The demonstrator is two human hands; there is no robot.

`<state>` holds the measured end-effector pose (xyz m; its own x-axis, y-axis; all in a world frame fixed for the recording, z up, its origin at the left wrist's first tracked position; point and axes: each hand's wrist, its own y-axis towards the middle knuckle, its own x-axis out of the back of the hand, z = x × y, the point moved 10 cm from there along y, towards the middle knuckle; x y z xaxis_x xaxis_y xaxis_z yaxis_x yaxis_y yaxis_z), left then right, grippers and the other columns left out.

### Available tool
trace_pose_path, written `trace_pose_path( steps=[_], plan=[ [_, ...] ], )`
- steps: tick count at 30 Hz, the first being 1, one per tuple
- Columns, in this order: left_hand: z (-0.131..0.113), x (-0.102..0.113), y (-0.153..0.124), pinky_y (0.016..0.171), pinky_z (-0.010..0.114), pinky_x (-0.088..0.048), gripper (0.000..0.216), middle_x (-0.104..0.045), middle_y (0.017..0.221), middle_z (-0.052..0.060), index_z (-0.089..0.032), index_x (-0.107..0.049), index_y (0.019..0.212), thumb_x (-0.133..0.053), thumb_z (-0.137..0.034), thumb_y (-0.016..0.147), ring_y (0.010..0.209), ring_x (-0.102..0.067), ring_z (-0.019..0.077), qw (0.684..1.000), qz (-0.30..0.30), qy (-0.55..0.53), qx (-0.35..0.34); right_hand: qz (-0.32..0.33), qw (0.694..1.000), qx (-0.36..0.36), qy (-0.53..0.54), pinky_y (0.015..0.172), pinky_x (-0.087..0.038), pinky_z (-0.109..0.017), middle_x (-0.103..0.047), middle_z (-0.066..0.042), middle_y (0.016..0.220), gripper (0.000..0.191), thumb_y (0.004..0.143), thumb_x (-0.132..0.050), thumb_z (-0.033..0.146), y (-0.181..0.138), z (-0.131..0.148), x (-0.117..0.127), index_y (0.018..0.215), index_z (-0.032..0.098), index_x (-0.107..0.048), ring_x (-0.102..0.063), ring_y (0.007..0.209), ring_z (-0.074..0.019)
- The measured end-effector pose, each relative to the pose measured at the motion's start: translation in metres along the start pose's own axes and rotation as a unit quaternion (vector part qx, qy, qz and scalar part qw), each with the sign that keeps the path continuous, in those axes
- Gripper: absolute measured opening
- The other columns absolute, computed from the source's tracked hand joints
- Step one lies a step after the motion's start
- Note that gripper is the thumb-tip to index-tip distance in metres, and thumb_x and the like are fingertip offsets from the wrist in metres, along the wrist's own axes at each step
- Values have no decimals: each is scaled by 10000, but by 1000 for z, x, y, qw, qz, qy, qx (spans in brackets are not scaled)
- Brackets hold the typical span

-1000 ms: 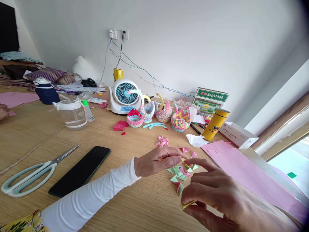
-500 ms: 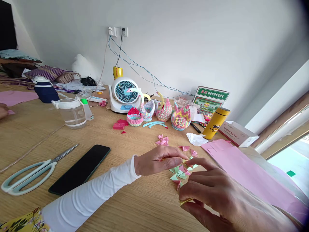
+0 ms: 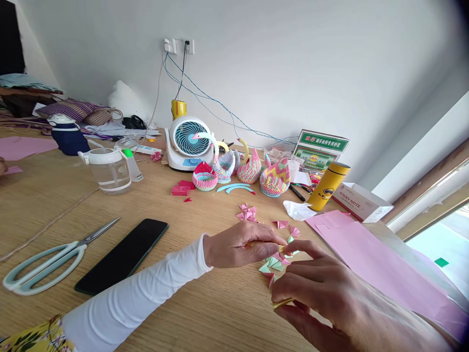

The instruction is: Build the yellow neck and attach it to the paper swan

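My left hand (image 3: 244, 245) pinches a small yellow folded paper piece (image 3: 281, 248) between thumb and fingers, most of it hidden. The index fingertip of my right hand (image 3: 322, 283) touches the near end of that piece. Between the thumb and lower fingers of the right hand is a second yellow folded paper piece (image 3: 283, 303). Just beyond and below the fingertips lie several green paper triangles (image 3: 273, 264) and pink paper triangles (image 3: 247, 213) on the wooden table (image 3: 205, 303).
Scissors (image 3: 62, 259) and a black phone (image 3: 122, 256) lie at left. Folded paper swans (image 3: 249, 168) stand before a fan (image 3: 188, 144). A water jug (image 3: 108, 171), yellow thermos (image 3: 329, 186), sticky note box (image 3: 361, 201) and pink paper sheets (image 3: 373, 259) surround the work. Another person's hand (image 3: 3, 166) shows at far left.
My left fingers have shifted slightly over the yellow piece toward my right index finger. The right hand keeps its hold. The other person's hand at far left has drawn back toward the edge.
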<state>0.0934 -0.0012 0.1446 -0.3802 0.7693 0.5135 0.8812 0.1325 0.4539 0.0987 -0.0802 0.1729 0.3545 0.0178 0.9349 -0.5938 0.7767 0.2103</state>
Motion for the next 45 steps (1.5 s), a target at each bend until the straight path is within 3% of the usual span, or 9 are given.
trace_pose_path(
  steps=[5, 17, 24, 29, 35, 39, 45],
  plan=[
    [2, 1, -1, 941, 315, -436, 311, -698, 1015, 106, -143, -656, 1116, -420, -290, 977, 974, -636, 194, 1000, -1, 18, -3, 10, 1000, 1, 3, 1084, -321, -375, -643, 31, 698, 172, 899, -528, 76, -2, -1, -2, 796, 206, -574, -603, 617, -119],
    [-3, 4, -1, 875, 271, -459, 334, -687, 1055, 139, -77, -636, 1135, -415, -278, 984, 983, -633, 178, 999, -26, 8, -28, 4, 1000, -14, -3, 1136, -240, -365, -645, 46, 697, 198, 903, -527, 54, -1, -2, 2, 789, 203, -590, -607, 618, -102],
    [0, 5, -1, 882, 275, -466, 350, -689, 1006, 110, -120, -653, 1168, -414, -298, 985, 946, -628, 163, 999, -28, 1, -17, -22, 1000, -6, -15, 1116, -255, -334, -632, 50, 697, 182, 910, -531, 74, 1, 4, 5, 787, 198, -582, -577, 608, -95],
    [4, 9, -2, 940, 306, -450, 339, -689, 1056, 113, -134, -670, 1152, -431, -301, 978, 1022, -617, 183, 998, -55, -33, 6, -44, 999, 1, -23, 1098, -287, -336, -636, 45, 705, 171, 914, -536, 95, -5, 6, 6, 796, 208, -586, -588, 625, -105],
    [14, 14, -6, 849, 312, -465, 415, -634, 804, 41, -113, -683, 1109, -449, -419, 956, 777, -587, 143, 992, -79, -66, 70, -29, 999, -2, -31, 1127, -252, -353, -656, 38, 722, 161, 925, -540, 99, -2, 3, 5, 833, 212, -607, -622, 647, -114],
    [16, 13, -6, 803, 294, -465, 436, -613, 773, 29, -118, -681, 1117, -446, -446, 952, 706, -555, 126, 993, -73, -60, 76, -30, 999, 3, -19, 1145, -219, -368, -643, 47, 700, 165, 926, -546, 105, 0, 6, 6, 810, 210, -600, -618, 627, -110],
    [12, 13, -4, 919, 307, -450, 351, -688, 1014, 96, -134, -683, 1125, -454, -346, 965, 954, -619, 172, 996, -69, -48, 39, -26, 1000, 5, -14, 1157, -192, -361, -637, 47, 700, 173, 928, -531, 103, 1, 2, 3, 806, 206, -599, -615, 630, -109]
  ],
)
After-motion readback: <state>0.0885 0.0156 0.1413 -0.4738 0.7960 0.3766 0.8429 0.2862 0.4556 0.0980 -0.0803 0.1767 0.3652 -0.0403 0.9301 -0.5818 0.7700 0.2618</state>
